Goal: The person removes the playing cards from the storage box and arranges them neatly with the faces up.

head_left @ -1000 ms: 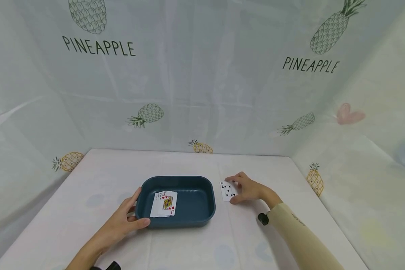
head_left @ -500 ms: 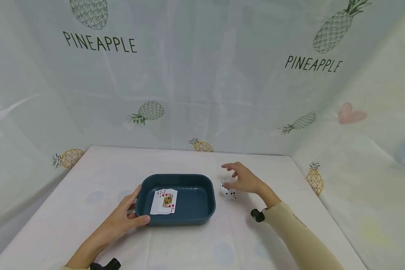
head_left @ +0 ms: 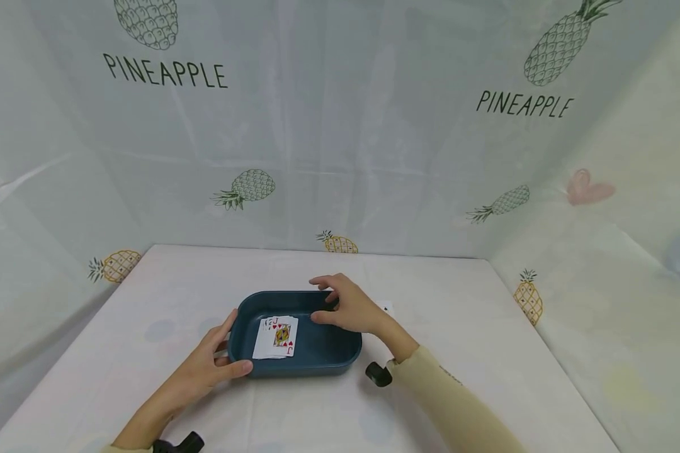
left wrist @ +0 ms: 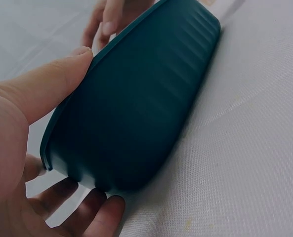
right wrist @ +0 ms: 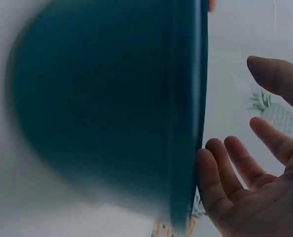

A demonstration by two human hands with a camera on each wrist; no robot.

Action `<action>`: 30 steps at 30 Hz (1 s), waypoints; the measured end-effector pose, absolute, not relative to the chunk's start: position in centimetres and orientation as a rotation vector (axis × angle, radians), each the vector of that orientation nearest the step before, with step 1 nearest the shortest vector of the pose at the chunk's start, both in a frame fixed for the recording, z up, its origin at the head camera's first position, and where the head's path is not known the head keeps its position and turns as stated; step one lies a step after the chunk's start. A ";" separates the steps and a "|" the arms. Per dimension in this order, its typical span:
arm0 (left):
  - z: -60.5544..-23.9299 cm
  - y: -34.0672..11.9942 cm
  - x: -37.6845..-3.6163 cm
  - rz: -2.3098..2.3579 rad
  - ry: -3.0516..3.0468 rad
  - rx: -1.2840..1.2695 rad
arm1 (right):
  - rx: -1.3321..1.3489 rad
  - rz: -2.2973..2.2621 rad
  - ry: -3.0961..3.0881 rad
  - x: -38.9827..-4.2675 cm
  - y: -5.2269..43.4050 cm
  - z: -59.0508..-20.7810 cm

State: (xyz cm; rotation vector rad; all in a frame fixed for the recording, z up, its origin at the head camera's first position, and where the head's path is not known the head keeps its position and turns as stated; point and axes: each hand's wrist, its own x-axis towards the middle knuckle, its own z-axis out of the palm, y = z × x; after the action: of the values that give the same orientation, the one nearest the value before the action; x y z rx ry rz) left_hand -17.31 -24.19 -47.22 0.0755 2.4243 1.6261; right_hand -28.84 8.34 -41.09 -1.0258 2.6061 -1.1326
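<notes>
A dark teal tray (head_left: 323, 355) is sitting near the middle of the table (head_left: 459, 302), its long side running left to right. Inside it, toward the left end, a small fanned stack of cards (head_left: 276, 338) is lying face up, with a red jack on top.

The left hand (head_left: 206, 368) is holding the tray's near-left corner: the thumb is lying along the near rim and the fingers are wrapping round the left end wall. The left wrist view is showing this closely, the thumb (left wrist: 47, 86) resting on the rim and the fingertips curling under the tray's base.

The right hand (head_left: 348, 308) is hovering over the right half of the tray, fingers spread and loosely bent, gripping nothing. Its fingertips are reaching to about the far rim; I cannot tell whether they are touching it. In the right wrist view the palm (right wrist: 255, 197) is facing the rim, fingers relaxed and apart.

Just right of the tray, on the table, a white card (head_left: 386, 308) is peeking out from behind the right hand, mostly hidden.

A pineapple-print curtain (head_left: 340, 126) is hanging round the far and side edges of the table.
</notes>
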 end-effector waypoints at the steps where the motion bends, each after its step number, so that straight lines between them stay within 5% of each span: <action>1: -47.2 -24.2 -17.3 1.627 2.424 0.075 | -1.033 -1.135 2.596 -28.6 7.7 -41.3; 30: -47.2 -24.2 -17.3 1.677 2.381 0.107 | -0.968 -0.896 2.648 -27.8 2.7 -46.6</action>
State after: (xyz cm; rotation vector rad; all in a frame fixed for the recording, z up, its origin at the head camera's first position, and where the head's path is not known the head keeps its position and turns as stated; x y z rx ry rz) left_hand -17.34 -24.17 -47.22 0.1075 2.3815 1.6773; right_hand -27.78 2.75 -46.64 -0.9676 2.6475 -0.8962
